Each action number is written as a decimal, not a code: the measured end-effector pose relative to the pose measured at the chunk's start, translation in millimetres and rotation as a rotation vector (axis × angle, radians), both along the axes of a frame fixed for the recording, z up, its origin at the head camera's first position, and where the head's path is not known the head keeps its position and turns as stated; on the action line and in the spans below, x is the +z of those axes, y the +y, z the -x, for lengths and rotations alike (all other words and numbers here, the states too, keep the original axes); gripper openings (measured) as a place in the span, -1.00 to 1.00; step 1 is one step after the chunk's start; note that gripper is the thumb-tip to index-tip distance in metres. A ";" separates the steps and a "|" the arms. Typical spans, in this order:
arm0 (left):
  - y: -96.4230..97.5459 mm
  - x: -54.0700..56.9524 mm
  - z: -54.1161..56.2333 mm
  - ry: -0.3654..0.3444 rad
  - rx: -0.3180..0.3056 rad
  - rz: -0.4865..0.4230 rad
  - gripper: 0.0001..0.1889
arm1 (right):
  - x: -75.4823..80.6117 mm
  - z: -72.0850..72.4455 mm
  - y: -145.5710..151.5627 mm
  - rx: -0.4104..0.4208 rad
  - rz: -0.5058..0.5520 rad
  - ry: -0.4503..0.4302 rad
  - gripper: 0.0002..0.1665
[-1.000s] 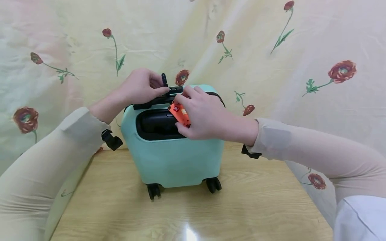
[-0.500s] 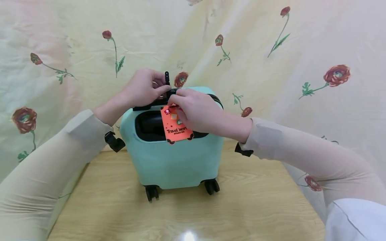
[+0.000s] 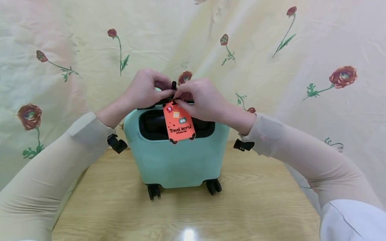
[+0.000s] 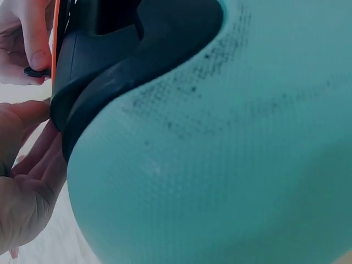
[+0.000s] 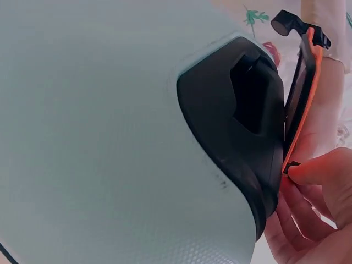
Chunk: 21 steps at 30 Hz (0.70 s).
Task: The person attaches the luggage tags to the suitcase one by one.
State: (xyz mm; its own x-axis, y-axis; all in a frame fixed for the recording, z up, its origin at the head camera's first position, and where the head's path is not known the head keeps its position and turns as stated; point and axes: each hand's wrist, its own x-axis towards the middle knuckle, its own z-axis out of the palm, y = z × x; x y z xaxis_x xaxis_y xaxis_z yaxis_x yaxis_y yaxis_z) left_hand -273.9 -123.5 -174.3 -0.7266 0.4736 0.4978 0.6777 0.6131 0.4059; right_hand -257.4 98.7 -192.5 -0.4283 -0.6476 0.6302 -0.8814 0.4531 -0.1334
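A mint-green suitcase point(image 3: 181, 164) stands upright with its black handle at the top. An orange luggage tag point(image 3: 179, 122) marked "Travel World" hangs in front of the handle recess. My left hand point(image 3: 149, 87) pinches the upright end of the tag's black strap point(image 3: 174, 85) at the handle. Close beside it, my right hand point(image 3: 202, 98) pinches the strap's other end between thumb and fingers, just above the tag. In the right wrist view the tag point(image 5: 308, 104) is seen edge-on, and the right fingers grip a small black strap end. Part of the handle is hidden behind both hands.
The suitcase's black wheels point(image 3: 213, 186) rest on a wooden table point(image 3: 241, 207). Behind it hangs a flower-printed cloth point(image 3: 144, 40). A black buckle strap point(image 3: 117, 144) is at the left cuff, another point(image 3: 243, 145) at the right.
The tag has swung down from under my right hand to hang face-forward. My right hand has risen toward the left hand and now pinches the strap end. The left hand has shifted slightly right.
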 end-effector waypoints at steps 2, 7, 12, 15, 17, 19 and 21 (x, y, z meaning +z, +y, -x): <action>-0.8 -0.4 -0.8 0.023 -0.018 0.014 -0.93 | -0.7 -0.6 0.2 0.005 0.022 0.006 -0.92; -3.6 -5.1 0.6 0.145 -0.074 0.069 -0.90 | -1.7 -3.0 1.0 0.001 0.061 0.024 -0.91; -4.2 -8.6 0.6 0.254 -0.101 0.148 -0.86 | -1.3 -5.2 3.1 -0.018 0.085 -0.002 -0.89; -3.7 -9.2 0.1 0.255 -0.100 0.182 -0.83 | -1.3 -5.0 3.7 -0.033 0.095 -0.017 -0.87; -3.3 -9.2 -0.8 0.252 -0.098 0.206 -0.82 | -1.2 -4.7 3.9 -0.043 0.096 -0.028 -0.86; -3.4 -9.1 -1.9 0.257 -0.093 0.234 -0.81 | -1.1 -4.6 4.0 -0.048 0.098 -0.044 -0.86; -3.5 -8.6 -3.6 0.270 -0.093 0.264 -0.81 | -0.6 -4.8 3.9 -0.050 0.100 -0.061 -0.86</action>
State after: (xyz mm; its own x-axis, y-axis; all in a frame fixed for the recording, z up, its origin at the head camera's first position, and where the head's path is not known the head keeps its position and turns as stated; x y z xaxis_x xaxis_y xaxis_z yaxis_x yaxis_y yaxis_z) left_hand -270.4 -127.0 -183.0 -0.5341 0.6690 0.5169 0.7963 0.6035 0.0417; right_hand -252.6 102.6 -193.1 -0.4982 -0.5593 0.6626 -0.8468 0.4782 -0.2330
